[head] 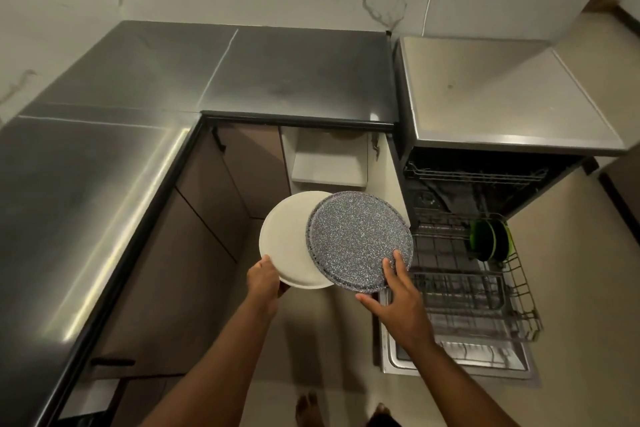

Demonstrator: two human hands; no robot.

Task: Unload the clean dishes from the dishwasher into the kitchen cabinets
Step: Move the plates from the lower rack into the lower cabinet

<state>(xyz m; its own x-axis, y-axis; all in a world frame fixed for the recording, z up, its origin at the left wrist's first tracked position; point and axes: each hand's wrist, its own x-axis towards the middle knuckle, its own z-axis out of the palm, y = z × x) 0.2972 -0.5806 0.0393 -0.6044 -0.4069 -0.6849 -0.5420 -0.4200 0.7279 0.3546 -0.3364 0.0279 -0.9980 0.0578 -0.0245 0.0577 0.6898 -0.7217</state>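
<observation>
Above the floor between cabinet and dishwasher, I see two plates held out: a white plate point(287, 246) with a speckled grey plate point(360, 239) overlapping its right side. My left hand point(264, 279) grips the white plate's near rim. My right hand point(398, 302) holds the grey plate, fingers spread on top. Beyond them an open cabinet point(329, 163) shows a shelf. To the right, the dishwasher's point(485, 184) lower rack point(485, 274) is pulled out, holding green dishes point(490, 240).
</observation>
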